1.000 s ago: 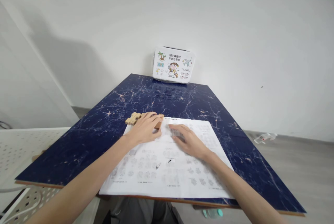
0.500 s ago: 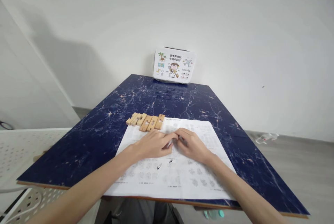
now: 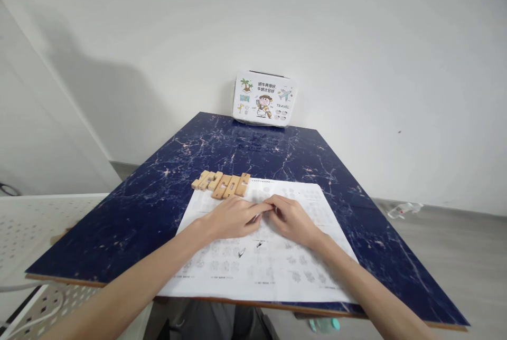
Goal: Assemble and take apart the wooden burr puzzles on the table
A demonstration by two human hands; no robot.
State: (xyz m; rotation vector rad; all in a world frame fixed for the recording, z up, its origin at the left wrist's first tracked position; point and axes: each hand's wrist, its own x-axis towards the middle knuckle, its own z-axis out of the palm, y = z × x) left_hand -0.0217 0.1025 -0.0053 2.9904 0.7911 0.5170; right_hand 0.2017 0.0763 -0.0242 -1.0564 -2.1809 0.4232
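Both hands rest on the printed instruction sheet, which lies flat on the dark blue marbled surface. The left hand and right hand meet fingertip to fingertip near the sheet's middle. Their fingers are drawn together around something small at the meeting point; whether they pinch an object or only the paper cannot be told from this view.

A row of wooden puzzle pieces lies side by side just beyond the left hand, across the sheet's far left edge, untouched by either hand.

Judged step: the pieces are laid out and the diagrams are being consulted; assembly has not yet begun. The next move likely calls for choosing the first piece from the row and matching its notches to the diagram.

A printed carton stands at the far edge against the wall.
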